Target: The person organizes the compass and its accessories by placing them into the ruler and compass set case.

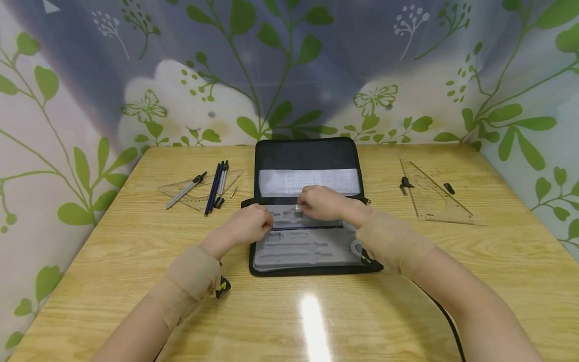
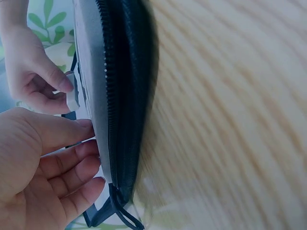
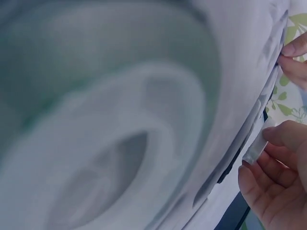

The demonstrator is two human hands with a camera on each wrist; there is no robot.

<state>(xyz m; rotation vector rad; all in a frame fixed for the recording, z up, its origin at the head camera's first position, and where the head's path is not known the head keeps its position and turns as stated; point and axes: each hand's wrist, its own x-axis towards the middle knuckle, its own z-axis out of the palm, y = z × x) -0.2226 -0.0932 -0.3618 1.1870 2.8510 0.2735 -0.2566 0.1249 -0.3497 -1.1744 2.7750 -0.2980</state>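
Observation:
An open black zip case lies on the table with a grey moulded tray inside. Across the upper part of the tray runs a clear strip with a dark edge, apparently a ruler. At the strip's left end, my left hand pinches with thumb and fingertips beside the case rim; the exact grip is partly hidden. My right hand pinches a small white eraser-like block between thumb and fingers, above the tray. In the left wrist view, this block shows near the left thumb.
To the left lie a compass, dark blue pencils, a small black sharpener and a clear protractor or set square. On the right are a clear set square and small black pieces. A round clear piece sits in the tray.

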